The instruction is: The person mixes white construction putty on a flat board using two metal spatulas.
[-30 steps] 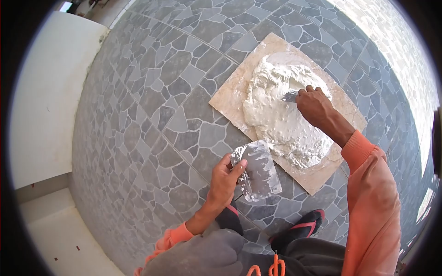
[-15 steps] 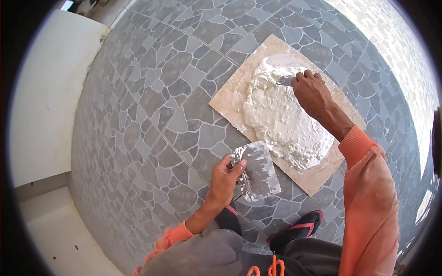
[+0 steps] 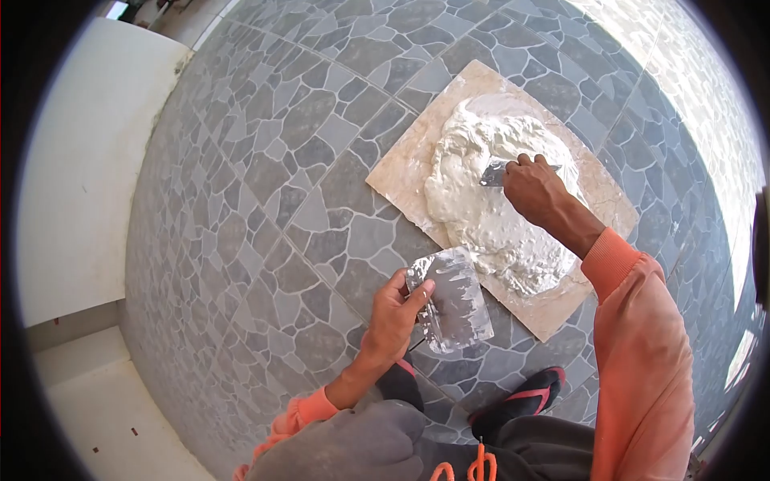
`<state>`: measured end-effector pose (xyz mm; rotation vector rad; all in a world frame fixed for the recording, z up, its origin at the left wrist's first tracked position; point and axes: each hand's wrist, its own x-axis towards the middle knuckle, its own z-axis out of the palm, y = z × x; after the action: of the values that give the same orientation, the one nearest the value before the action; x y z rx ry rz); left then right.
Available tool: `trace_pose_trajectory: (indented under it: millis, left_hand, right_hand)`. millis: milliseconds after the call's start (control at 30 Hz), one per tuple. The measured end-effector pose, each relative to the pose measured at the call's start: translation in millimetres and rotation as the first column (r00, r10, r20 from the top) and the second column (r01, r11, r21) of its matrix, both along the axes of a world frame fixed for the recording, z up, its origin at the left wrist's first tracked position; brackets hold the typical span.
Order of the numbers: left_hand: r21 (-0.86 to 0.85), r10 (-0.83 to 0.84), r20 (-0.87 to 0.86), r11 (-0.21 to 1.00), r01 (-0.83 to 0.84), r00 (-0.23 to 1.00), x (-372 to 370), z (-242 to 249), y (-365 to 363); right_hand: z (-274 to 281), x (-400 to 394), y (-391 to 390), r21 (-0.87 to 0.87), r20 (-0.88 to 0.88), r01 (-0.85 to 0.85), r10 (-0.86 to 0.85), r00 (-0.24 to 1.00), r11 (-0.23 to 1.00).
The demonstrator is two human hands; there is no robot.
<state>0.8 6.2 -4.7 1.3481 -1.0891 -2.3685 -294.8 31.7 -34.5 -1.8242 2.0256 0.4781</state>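
Observation:
My left hand [image 3: 395, 315] is closed round the near edge of a flat metal plate [image 3: 457, 301] smeared with white paste, the thumb lying on its face. In my right hand [image 3: 536, 189] is a putty knife [image 3: 494, 174], its blade against a broad mound of wet white plaster [image 3: 489, 216]. The fingers wrap over the knife, so its handle is mostly hidden. The plaster lies spread and lumpy on a square beige tile [image 3: 405, 176], which rests on the floor beyond my feet. The plate is held above the floor, beside the tile's near left edge.
Grey stone-patterned tiles [image 3: 265, 232] cover the floor. My foot in a black and red sandal [image 3: 521, 401] stands close to the tile's near corner. A white wall [image 3: 88, 168] borders the left side, with a pale ledge [image 3: 112, 409] below it. Sunlight falls at the right.
My right hand has drawn the putty knife toward me across the plaster, leaving a smoother patch at the upper right. The left hand with the plate has barely shifted.

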Motion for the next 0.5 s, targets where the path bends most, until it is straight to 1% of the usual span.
trace_pose_trajectory:
  millis: [67, 100, 167, 200, 233, 267, 333, 400, 433, 500]
  left_hand:
    - [0.008, 0.017, 0.014, 1.000, -0.017, 1.000, 0.9, 1.7, 1.2]
    - [0.011, 0.032, 0.005, 0.999, -0.032, 0.999, 0.1, 2.6, 1.7]
    - [0.011, 0.060, -0.024, 0.998, -0.060, 0.998, -2.3, 4.3, 0.7]
    - [0.007, 0.038, -0.020, 0.999, -0.038, 0.999, -2.6, 4.2, 0.0]
    - [0.004, 0.017, -0.013, 1.000, -0.017, 1.000, -1.8, 3.4, -0.3]
    - [0.002, -0.003, -0.003, 1.000, 0.003, 1.000, -0.5, 2.7, -1.1]
    - [0.009, 0.016, -0.019, 1.000, -0.016, 1.000, 0.0, 2.5, -0.2]
    - [0.006, 0.038, -0.025, 0.999, -0.038, 0.999, 1.4, 1.2, 3.1]
    - [-0.008, 0.041, -0.028, 0.999, -0.041, 0.999, 1.4, -1.0, 3.1]
    - [-0.027, 0.030, -0.034, 0.999, -0.031, 0.999, -0.5, -1.3, 1.1]
  right_hand:
    - [25.8, -5.9, -8.7, 0.009, 0.035, 0.020, -0.020, 0.999, 1.000]
    - [30.0, -8.7, -10.8, -0.042, 0.012, 0.025, -0.025, 1.000, 0.999]
    - [20.1, -8.0, -8.9, -0.271, -0.051, -0.008, -0.006, 0.999, 0.963]
    - [12.8, -5.9, -8.0, -0.379, -0.084, -0.031, -0.001, 0.996, 0.925]
    - [7.3, -0.8, -6.6, -0.327, -0.070, -0.017, -0.006, 0.998, 0.945]
    - [-3.8, 0.6, -1.6, -0.189, -0.044, -0.037, 0.029, 0.999, 0.981]
    - [2.5, 4.7, -1.8, -0.072, 0.024, -0.018, 0.020, 1.000, 0.997]
    - [23.2, -1.9, -7.5, -0.032, 0.051, 0.000, 0.001, 0.999, 0.999]
    - [27.4, -4.4, -9.9, -0.067, 0.025, 0.007, -0.005, 1.000, 0.998]
    - [23.3, -2.9, -9.0, -0.237, -0.049, -0.020, 0.009, 0.999, 0.971]
